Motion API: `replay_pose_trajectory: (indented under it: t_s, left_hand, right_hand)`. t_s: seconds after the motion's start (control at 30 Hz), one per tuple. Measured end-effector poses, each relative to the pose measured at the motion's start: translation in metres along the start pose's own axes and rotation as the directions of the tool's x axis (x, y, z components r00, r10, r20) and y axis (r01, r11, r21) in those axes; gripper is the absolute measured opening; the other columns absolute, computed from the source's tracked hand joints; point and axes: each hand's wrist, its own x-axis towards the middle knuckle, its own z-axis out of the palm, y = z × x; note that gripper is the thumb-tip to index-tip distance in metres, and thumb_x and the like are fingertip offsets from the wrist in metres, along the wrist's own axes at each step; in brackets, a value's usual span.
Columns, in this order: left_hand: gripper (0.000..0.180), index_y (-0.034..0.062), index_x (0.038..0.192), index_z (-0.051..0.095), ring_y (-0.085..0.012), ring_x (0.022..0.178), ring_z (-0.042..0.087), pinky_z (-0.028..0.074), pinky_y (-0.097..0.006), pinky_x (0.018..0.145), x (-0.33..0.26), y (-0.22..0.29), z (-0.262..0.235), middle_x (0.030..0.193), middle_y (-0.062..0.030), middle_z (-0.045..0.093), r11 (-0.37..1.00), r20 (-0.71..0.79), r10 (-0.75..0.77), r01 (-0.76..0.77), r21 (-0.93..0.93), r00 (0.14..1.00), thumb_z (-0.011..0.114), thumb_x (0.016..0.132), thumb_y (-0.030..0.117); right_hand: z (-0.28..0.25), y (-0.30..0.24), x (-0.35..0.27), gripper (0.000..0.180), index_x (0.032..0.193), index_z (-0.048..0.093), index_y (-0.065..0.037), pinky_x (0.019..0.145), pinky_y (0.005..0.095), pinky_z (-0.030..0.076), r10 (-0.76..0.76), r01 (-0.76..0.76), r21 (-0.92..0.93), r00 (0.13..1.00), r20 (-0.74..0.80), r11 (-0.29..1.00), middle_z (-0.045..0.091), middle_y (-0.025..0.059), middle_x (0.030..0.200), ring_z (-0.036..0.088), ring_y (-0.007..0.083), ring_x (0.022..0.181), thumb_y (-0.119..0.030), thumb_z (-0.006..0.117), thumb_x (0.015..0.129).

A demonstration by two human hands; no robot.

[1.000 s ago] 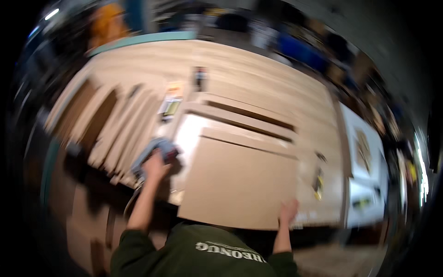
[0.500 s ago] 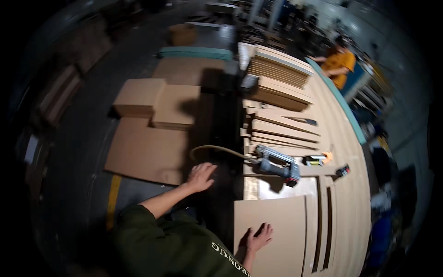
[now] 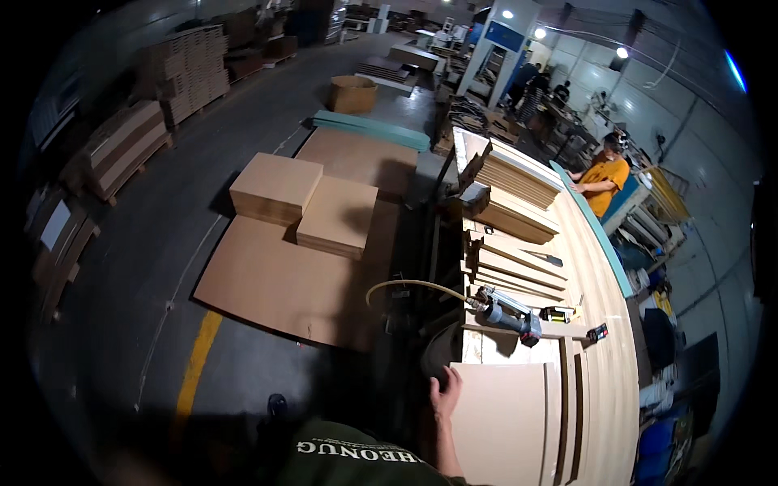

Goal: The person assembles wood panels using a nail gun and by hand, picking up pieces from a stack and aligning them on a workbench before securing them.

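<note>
My right hand [image 3: 445, 394] is at the left edge of a flat tan panel [image 3: 502, 417] on the workbench. Its thumb stands apart from the fingers, and the fingertips meet the panel's edge near its far corner. No grip shows. My left hand is out of view. Beyond the panel lies a grey air-powered nail gun [image 3: 510, 317] with a yellowish hose [image 3: 405, 283] curving off to the left. Beside it are a small yellow-and-black object [image 3: 556, 314] and a small black-and-red one [image 3: 597, 333].
Brown board strips [image 3: 519, 223] lie in stacks farther up the bench. A teal strip [image 3: 592, 231] runs along its far right side, where a person in orange [image 3: 604, 180] stands. On the left, boxlike board stacks [image 3: 275, 185] rest on a large brown sheet [image 3: 267, 275].
The view has swung up and left. My left hand has gone out of view. My right hand has shifted from the panel's middle to its left edge.
</note>
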Motion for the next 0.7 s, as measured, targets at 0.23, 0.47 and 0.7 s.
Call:
replay_pose_trajectory:
  t_s: [0.23,0.47,0.7]
  left_hand:
    - [0.043,0.0123,0.109,0.065,-0.0332,0.106,0.062,0.049,-0.047,0.088,0.038,-0.032,-0.011,0.112,-0.0147,0.065,0.866,-0.225,0.198,-0.278,-0.415,0.954,0.055,0.086,0.048]
    - [0.052,0.0134,0.114,0.066,-0.0334,0.107,0.061,0.049,-0.047,0.091,0.057,-0.244,0.007,0.113,-0.0157,0.066,0.848,-0.276,-0.098,-0.065,-0.526,0.956,0.053,0.085,0.055]
    - [0.057,0.0051,0.120,0.062,-0.0312,0.100,0.063,0.050,-0.041,0.088,0.136,-0.194,-0.065,0.112,-0.0176,0.066,0.775,0.021,-0.314,0.269,-0.571,0.949,0.064,0.081,0.047]
  right_hand:
    - [0.185,-0.160,-0.054,0.049,0.125,0.057,-0.007,0.099,0.0398,0.045,-0.206,0.194,0.105,0.627,0.751,0.975,0.057,0.0175,0.125,0.054,0.0351,0.116,-0.031,0.068,0.083]
    - [0.326,-0.350,-0.136,0.046,0.118,0.062,-0.002,0.091,0.0389,0.050,-0.449,0.246,0.415,0.101,0.888,0.876,0.066,0.0181,0.115,0.063,0.0315,0.108,-0.032,0.070,0.084]
    - [0.385,-0.259,-0.107,0.052,0.122,0.061,-0.004,0.085,0.0385,0.053,-0.115,0.171,0.099,0.085,0.990,0.980,0.067,0.0200,0.110,0.065,0.0297,0.099,-0.032,0.076,0.080]
